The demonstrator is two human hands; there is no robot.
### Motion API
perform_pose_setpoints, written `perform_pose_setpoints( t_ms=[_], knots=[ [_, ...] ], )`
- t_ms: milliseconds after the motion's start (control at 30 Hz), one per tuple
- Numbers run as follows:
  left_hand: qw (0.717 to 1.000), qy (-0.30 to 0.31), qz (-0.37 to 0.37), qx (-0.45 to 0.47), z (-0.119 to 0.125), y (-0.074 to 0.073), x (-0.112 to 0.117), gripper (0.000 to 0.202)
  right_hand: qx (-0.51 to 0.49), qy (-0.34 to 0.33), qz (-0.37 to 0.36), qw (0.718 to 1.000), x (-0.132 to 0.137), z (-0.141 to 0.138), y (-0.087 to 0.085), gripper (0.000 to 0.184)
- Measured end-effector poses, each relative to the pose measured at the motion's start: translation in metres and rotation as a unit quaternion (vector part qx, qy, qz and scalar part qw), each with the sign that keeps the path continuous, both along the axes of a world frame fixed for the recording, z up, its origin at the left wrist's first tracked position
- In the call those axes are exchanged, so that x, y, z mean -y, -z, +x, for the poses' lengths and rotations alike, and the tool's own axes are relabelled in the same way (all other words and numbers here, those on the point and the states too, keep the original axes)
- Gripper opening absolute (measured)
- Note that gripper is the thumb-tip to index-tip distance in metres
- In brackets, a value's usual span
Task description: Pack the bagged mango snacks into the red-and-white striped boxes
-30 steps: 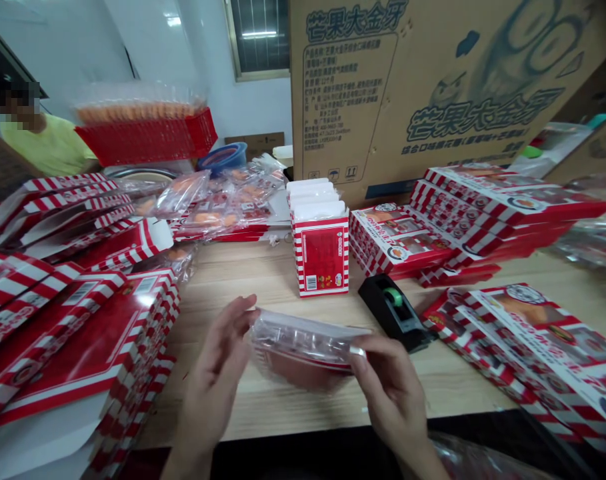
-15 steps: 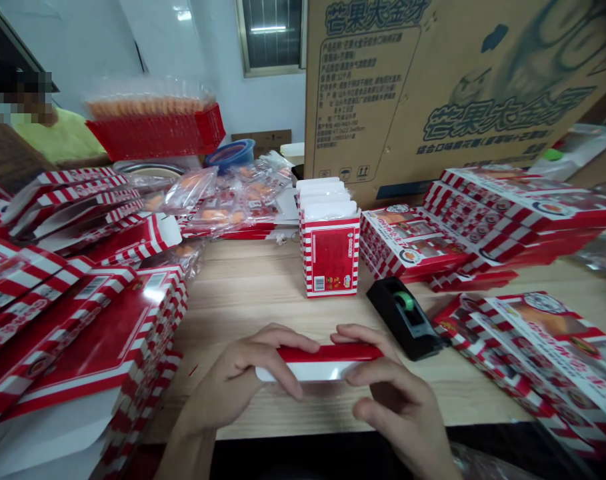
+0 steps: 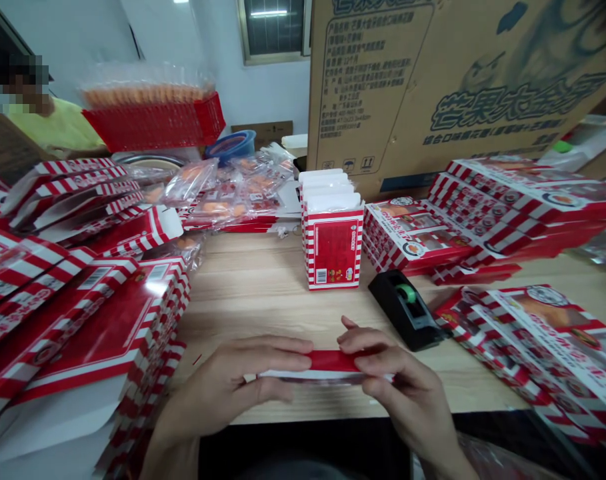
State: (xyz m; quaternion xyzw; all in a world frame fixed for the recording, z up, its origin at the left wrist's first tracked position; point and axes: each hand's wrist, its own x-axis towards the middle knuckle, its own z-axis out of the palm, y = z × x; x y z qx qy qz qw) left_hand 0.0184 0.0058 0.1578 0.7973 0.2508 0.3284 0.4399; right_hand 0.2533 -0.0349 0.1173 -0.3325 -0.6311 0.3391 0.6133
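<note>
Between my two hands, near the table's front edge, is a red and white cardboard box (image 3: 333,361), seen end-on with its red flap uppermost. My left hand (image 3: 237,373) grips its left end, fingers over the top and thumb below. At the right end, my right hand (image 3: 397,373) has its fingers bent over the flap and its thumb underneath. The box's lower part is blurred and partly hidden by the hands. Beyond it stand several upright red and white boxes (image 3: 335,250) with white tops. A black tape dispenser (image 3: 405,310) with green tape lies to the right.
Flattened striped boxes (image 3: 103,320) are piled on the left. Window-front boxes (image 3: 557,333) lie stacked on the right. Clear packets (image 3: 243,190) with orange contents lie at the back, before a large brown carton (image 3: 373,100). A person in yellow (image 3: 57,127) is at far left.
The red flap has come down over the box's white edge. My left fingers have straightened along the top, and my right fingers and thumb have closed onto the right end.
</note>
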Motion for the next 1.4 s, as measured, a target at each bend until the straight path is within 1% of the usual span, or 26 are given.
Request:
perform_pose_setpoints(
  t_ms=[67, 133, 200, 233, 300, 333, 400, 467, 500, 567, 633, 700, 733, 800, 833, 900, 967, 1033, 1100, 1167, 1233, 1300, 1400],
  knots=[
    [0.999, 0.043, -0.012, -0.006, -0.004, -0.001, -0.002, 0.054, 0.01, -0.016, 0.008, 1.0, -0.001, 0.004, 0.001, 0.009],
    [0.999, 0.048, -0.02, -0.007, -0.005, -0.001, -0.002, 0.052, 0.037, -0.025, 0.018, 0.999, 0.0, 0.008, 0.0, 0.01],
    [1.0, 0.019, -0.017, -0.005, -0.002, 0.0, -0.001, 0.045, 0.096, -0.014, 0.036, 0.995, 0.0, 0.011, -0.005, 0.011],
    [1.0, 0.0, -0.012, 0.0, 0.0, 0.0, 0.0, 0.042, 0.139, 0.002, 0.046, 0.989, 0.0, 0.011, -0.009, 0.012],
    [1.0, -0.024, -0.003, 0.02, 0.004, 0.003, 0.001, 0.038, 0.236, 0.051, 0.077, 0.967, 0.001, 0.009, -0.019, 0.012],
    [0.999, -0.023, -0.001, 0.031, 0.006, 0.004, 0.002, 0.037, 0.279, 0.074, 0.095, 0.953, 0.0, 0.007, -0.025, 0.013],
    [0.998, -0.032, -0.008, 0.048, 0.008, 0.007, 0.006, 0.044, 0.332, 0.103, 0.128, 0.929, -0.001, -0.001, -0.035, 0.011],
    [0.995, -0.07, -0.04, 0.06, 0.01, 0.011, 0.012, 0.048, 0.343, 0.11, 0.146, 0.921, -0.001, -0.01, -0.04, 0.012],
    [0.99, -0.097, -0.069, 0.069, 0.011, 0.013, 0.015, 0.047, 0.339, 0.11, 0.149, 0.922, -0.002, -0.014, -0.041, 0.013],
    [0.972, -0.148, -0.135, 0.122, 0.018, 0.018, 0.023, 0.041, 0.325, 0.117, 0.152, 0.926, -0.002, -0.019, -0.04, 0.015],
    [0.943, -0.181, -0.186, 0.21, 0.028, 0.023, 0.029, 0.037, 0.316, 0.127, 0.148, 0.929, -0.001, -0.022, -0.036, 0.016],
    [0.91, -0.227, -0.199, 0.284, 0.041, 0.029, 0.034, 0.035, 0.316, 0.133, 0.14, 0.929, 0.0, -0.023, -0.032, 0.015],
    [0.898, -0.257, -0.191, 0.302, 0.047, 0.032, 0.036, 0.034, 0.318, 0.133, 0.137, 0.929, 0.0, -0.023, -0.031, 0.015],
    [0.886, -0.319, -0.153, 0.298, 0.056, 0.037, 0.039, 0.032, 0.32, 0.132, 0.133, 0.929, 0.0, -0.023, -0.03, 0.015],
    [0.884, -0.347, -0.126, 0.287, 0.059, 0.041, 0.04, 0.033, 0.321, 0.131, 0.13, 0.929, -0.001, -0.022, -0.03, 0.014],
    [0.887, -0.368, -0.077, 0.267, 0.06, 0.047, 0.043, 0.037, 0.318, 0.131, 0.121, 0.931, -0.002, -0.021, -0.031, 0.013],
    [0.9, -0.348, -0.063, 0.254, 0.058, 0.052, 0.046, 0.044, 0.312, 0.13, 0.111, 0.935, -0.002, -0.021, -0.033, 0.011],
    [0.91, -0.331, -0.066, 0.242, 0.055, 0.053, 0.048, 0.049, 0.31, 0.126, 0.108, 0.936, -0.001, -0.021, -0.034, 0.011],
    [0.908, -0.352, -0.04, 0.224, 0.055, 0.049, 0.047, 0.051, 0.314, 0.122, 0.114, 0.935, 0.0, -0.023, -0.034, 0.012],
    [0.902, -0.381, 0.018, 0.202, 0.057, 0.042, 0.045, 0.049, 0.322, 0.126, 0.121, 0.931, 0.003, -0.024, -0.033, 0.013],
    [0.9, -0.389, 0.057, 0.191, 0.06, 0.037, 0.043, 0.045, 0.335, 0.133, 0.124, 0.925, 0.004, -0.024, -0.034, 0.012],
    [0.903, -0.378, 0.049, 0.197, 0.059, 0.037, 0.043, 0.044, 0.356, 0.143, 0.125, 0.915, 0.005, -0.023, -0.036, 0.01],
    [0.927, -0.322, 0.008, 0.19, 0.051, 0.045, 0.047, 0.043, 0.4, 0.147, 0.126, 0.896, 0.006, -0.025, -0.043, 0.01]
  ],
)
